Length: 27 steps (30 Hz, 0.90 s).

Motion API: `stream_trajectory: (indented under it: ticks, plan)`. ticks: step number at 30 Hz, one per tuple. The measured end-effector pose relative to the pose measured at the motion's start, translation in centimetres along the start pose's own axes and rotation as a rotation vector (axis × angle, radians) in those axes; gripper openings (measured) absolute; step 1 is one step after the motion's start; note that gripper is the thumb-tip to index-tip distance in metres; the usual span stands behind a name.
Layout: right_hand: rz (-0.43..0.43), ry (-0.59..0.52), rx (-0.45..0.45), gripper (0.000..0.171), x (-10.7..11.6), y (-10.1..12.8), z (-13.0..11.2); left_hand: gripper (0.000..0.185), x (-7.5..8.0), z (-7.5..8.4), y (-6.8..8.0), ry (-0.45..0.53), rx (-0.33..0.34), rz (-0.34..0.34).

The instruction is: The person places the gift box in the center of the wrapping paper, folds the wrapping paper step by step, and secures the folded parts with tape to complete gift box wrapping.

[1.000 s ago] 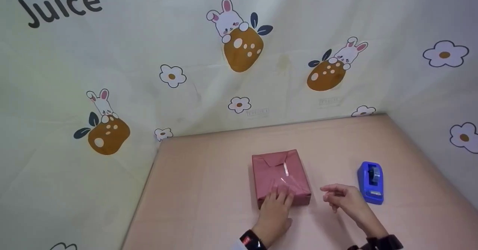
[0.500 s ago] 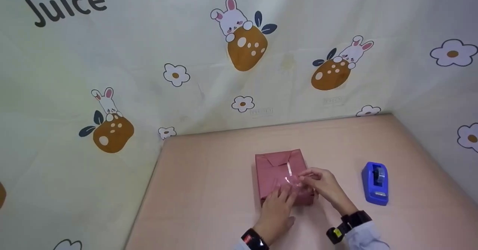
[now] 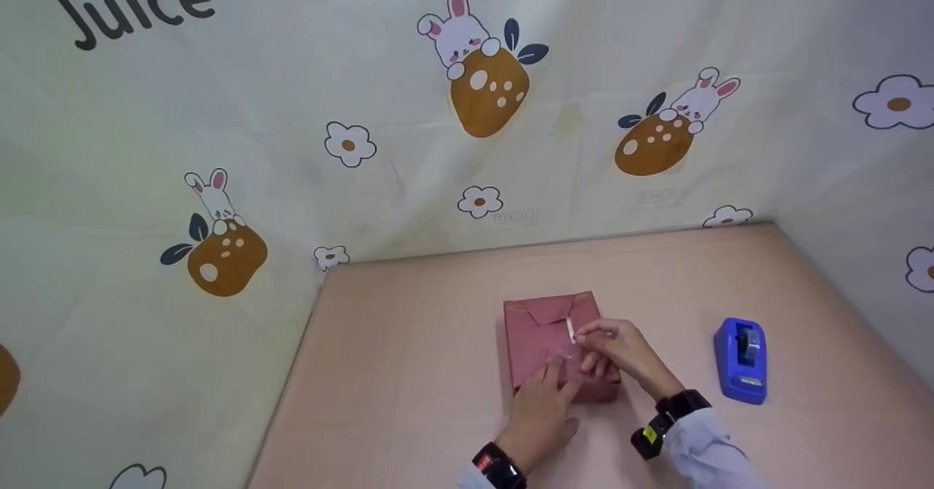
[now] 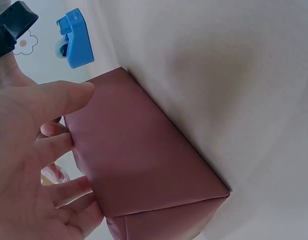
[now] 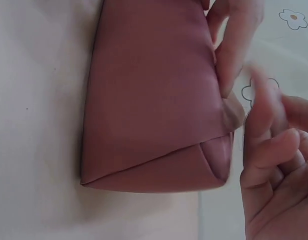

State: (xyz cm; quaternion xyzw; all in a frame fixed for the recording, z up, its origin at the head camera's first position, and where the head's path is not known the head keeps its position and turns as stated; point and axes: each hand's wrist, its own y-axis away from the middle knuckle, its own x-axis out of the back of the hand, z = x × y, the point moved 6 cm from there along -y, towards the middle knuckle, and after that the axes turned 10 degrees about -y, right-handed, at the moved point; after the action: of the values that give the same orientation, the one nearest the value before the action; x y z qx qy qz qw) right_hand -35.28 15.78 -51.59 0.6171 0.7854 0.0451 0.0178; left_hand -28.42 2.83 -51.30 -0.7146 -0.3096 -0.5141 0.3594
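A box wrapped in dusky pink paper (image 3: pixel 527 328) lies on the table, with a folded flap and a shiny strip of clear tape (image 3: pixel 570 328) on its top. My left hand (image 3: pixel 538 417) rests on the near part of the box, fingers spread over the top edge, thumb along the side in the left wrist view. Over the top's right half, my right hand (image 3: pixel 616 347) brings thumb and index finger together at the near end of the tape, seeming to pinch it. Other right fingers are curled. In the right wrist view, a loose paper corner (image 5: pixel 233 114) sticks up.
A blue tape dispenser (image 3: pixel 740 361) stands to the right of the box on the pale pink table (image 3: pixel 408 357). Behind and at both sides hangs a pale curtain (image 3: pixel 394 58) printed with rabbits, fruit and flowers.
My right hand has moved left from beside the box to over its top, then slightly farther along the tape. The left hand stays on the near edge; the view has shifted slightly.
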Motion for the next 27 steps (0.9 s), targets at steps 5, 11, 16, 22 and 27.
stream_trajectory:
  ticks: [5,11,16,22,27]
  plan:
    - [0.032,-0.014,-0.041,0.035,0.0,-0.4,0.4,0.055,-0.2,0.0,-0.2,0.023,0.001,-0.002]
    - [0.088,-0.027,-0.101,0.028,0.0,-0.7,0.6,0.06,-0.2,-0.1,-0.3,-0.001,-0.007,0.045]
    - [0.132,-0.04,-0.127,0.026,0.0,-0.8,0.9,0.06,-0.2,0.0,-0.4,-0.017,-0.006,0.069]
    - [0.161,-0.007,-0.077,0.024,0.0,-0.8,0.7,0.054,0.0,0.3,-0.8,-0.035,-0.019,0.06]
    - [0.227,0.098,-0.032,0.015,-0.1,-0.8,0.7,0.05,0.1,0.4,-1.1,-0.062,-0.019,0.045]
